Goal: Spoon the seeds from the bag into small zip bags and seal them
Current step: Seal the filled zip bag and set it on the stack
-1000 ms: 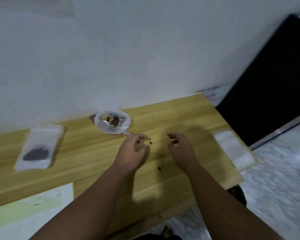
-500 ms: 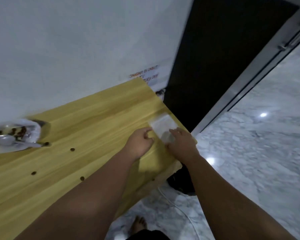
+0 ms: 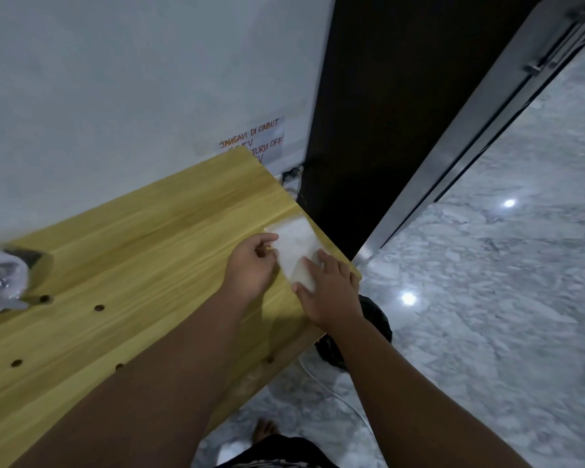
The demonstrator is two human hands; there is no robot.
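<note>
The small zip bags [image 3: 293,243] lie as a flat, pale stack just right of frame centre, at the right end of the desk [image 3: 142,251] and close to its edge. The long axis of the stack runs from upper left to lower right in the frame. Both hands are at the stack: the left hand [image 3: 250,266] adjoins its left long side, and the right hand [image 3: 330,293] covers its lower end. Left grip: fingers curled, tips against the stack edge; whether a bag is pinched cannot be determined. Right grip: open, fingers flat, pressing the stack down and holding nothing. The seed bag [image 3: 4,275] sits at the left frame edge, well apart, with loose seeds [image 3: 98,308] scattered on the desk between. Judgement: the left hand is better placed to peel off one bag while the right steadies the rest.
</note>
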